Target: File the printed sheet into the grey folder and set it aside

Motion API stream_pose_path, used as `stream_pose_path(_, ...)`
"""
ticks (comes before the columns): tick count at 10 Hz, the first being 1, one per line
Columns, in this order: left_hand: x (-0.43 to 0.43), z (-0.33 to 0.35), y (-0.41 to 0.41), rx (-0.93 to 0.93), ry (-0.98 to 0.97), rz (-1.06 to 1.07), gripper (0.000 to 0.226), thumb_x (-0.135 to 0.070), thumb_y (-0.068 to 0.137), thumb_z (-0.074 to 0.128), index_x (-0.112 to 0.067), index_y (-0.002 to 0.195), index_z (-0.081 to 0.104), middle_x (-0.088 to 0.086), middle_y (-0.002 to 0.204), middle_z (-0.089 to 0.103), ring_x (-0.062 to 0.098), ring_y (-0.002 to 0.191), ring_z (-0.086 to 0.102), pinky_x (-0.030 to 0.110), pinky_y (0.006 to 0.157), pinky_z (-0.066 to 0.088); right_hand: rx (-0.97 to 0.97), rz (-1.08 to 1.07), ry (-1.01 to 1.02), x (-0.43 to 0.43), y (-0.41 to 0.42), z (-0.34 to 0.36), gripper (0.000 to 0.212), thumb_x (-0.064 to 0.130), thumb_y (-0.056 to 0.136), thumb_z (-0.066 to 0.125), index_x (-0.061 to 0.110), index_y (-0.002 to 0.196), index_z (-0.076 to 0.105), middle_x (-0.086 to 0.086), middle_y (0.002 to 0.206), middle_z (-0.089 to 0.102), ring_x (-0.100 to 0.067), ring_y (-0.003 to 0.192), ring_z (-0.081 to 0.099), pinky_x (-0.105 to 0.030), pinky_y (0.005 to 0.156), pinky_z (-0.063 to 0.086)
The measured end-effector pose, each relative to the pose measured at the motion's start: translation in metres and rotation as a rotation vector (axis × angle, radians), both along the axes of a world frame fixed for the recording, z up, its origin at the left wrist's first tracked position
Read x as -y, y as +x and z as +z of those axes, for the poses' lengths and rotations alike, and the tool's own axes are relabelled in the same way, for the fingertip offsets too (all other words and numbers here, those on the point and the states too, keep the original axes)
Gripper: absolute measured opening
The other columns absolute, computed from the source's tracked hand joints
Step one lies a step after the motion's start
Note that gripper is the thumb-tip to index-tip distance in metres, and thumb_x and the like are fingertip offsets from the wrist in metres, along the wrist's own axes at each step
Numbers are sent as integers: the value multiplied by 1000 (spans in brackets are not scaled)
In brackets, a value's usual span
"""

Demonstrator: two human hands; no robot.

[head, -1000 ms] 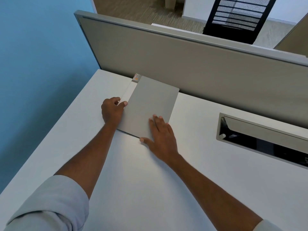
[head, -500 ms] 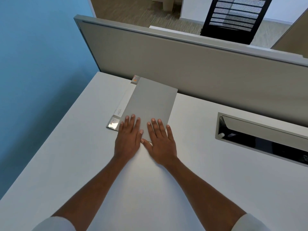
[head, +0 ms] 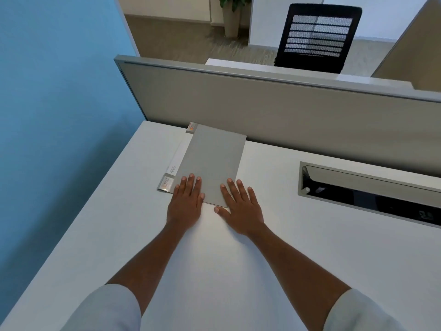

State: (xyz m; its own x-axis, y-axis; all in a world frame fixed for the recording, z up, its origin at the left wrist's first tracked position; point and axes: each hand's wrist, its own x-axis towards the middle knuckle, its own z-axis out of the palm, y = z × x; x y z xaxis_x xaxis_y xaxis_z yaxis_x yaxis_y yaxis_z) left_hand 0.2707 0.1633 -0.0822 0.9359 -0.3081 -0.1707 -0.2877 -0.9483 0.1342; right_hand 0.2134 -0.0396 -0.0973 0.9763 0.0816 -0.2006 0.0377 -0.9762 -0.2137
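Head view: the left hand [head: 185, 201] lies flat and spread, fingers together, its fingertips resting on the near left corner of the grey folder [head: 213, 163]; nothing is gripped. The closed folder stretches away from both hands on the white desk [head: 286, 247], its far end just beside the partition [head: 262, 108]. The right hand [head: 239, 209] is flat too, fingers splayed across the folder's near right corner. Since half a second ago the hands have moved apart; the folder has stayed put.
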Motion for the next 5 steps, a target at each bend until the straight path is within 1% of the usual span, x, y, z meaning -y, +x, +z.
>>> stream_pose_path(1, 4, 21, -1, -57, 73, -17, 62, -36, 117, 23, -16, 173, 2, 10, 182, -2, 33, 169, 1, 47, 137, 11, -50, -20, 23, 27, -21, 15, 75, 65, 109, 25, 30, 172, 1, 4, 181, -10, -21, 167, -10, -49, 135, -3)
stream_pose_path(2, 16, 41, -4, -98, 76, -7, 62, -27, 116, 30, -10, 171, 7, 14, 181, 1, 35, 168, 6, 48, 135, 16, -91, -48, -5, 59, -42, 28, 70, 54, 112, 27, 27, 172, 3, 2, 182, -8, -22, 168, -7, -49, 135, 2)
stream_pose_path(3, 35, 58, -15, -114, 41, -29, 63, -27, 116, 31, -6, 171, 8, 15, 181, 3, 33, 169, 6, 47, 136, 14, -150, -127, -33, 91, -63, 44, 70, 50, 113, 29, 23, 172, 2, -1, 181, -9, -23, 168, -6, -49, 135, 3)
stream_pose_path(4, 65, 69, -35, -128, -40, -71, 67, -36, 117, 33, -4, 171, 9, 14, 181, 3, 32, 169, 3, 44, 137, 8, -147, -196, -82, 127, -87, 55, 71, 47, 114, 31, 21, 172, 0, -4, 181, -9, -25, 168, -6, -49, 135, 3)
stream_pose_path(5, 94, 79, -51, -112, -77, -127, 71, -44, 116, 32, -5, 171, 8, 13, 181, 3, 30, 169, 1, 42, 137, 6, -76, -226, -167, 159, -107, 72, 72, 47, 113, 33, 19, 172, 2, -8, 181, -5, -28, 168, -3, -49, 135, 7)
